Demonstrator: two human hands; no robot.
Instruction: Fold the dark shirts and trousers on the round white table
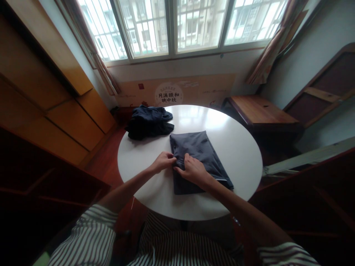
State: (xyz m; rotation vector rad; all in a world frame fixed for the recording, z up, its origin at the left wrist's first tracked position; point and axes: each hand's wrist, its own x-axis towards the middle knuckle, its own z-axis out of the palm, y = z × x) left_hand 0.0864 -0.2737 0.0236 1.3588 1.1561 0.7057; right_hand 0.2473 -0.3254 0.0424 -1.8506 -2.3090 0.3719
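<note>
A dark grey garment [194, 146], folded into a rough rectangle, lies flat on the white oval table [146, 184]. Its kind does not show in this fold. At its left edge, my left hand [163, 161] pinches the cloth between thumb and fingers. My right hand [192, 170] rests on top, just right of the left one, fingers bent and thumb pointing left against the fabric. Whether those right fingers grip a fold or only press on it is hard to see. A thin white strip shows near the garment's lower right corner.
A crumpled heap of dark clothes [149, 122] sits at the table's back left. Beyond the table stand a low wooden desk [260, 109] at right and orange-brown cabinets [66, 136] at left. Barred windows [194, 26] and tied curtains line the far wall.
</note>
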